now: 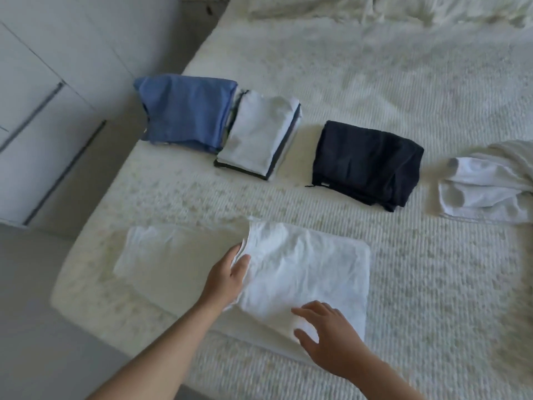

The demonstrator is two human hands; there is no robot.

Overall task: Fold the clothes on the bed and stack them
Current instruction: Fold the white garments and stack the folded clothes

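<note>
A white garment [305,269] lies partly folded on the near corner of the bed [418,284]. My left hand [230,277] grips its folded left edge, fingers tucked under the cloth and thumb on top. My right hand [326,333] rests on its near edge with fingers spread. Farther back sit a folded blue garment [187,114], a stack topped by a pale grey piece [259,134], and a folded dark navy garment [366,163].
White unfolded clothes [487,189] lie at the right edge of the view. Pillows [375,10] are at the head of the bed. White cupboard doors [37,111] and grey floor [43,327] lie to the left of the bed.
</note>
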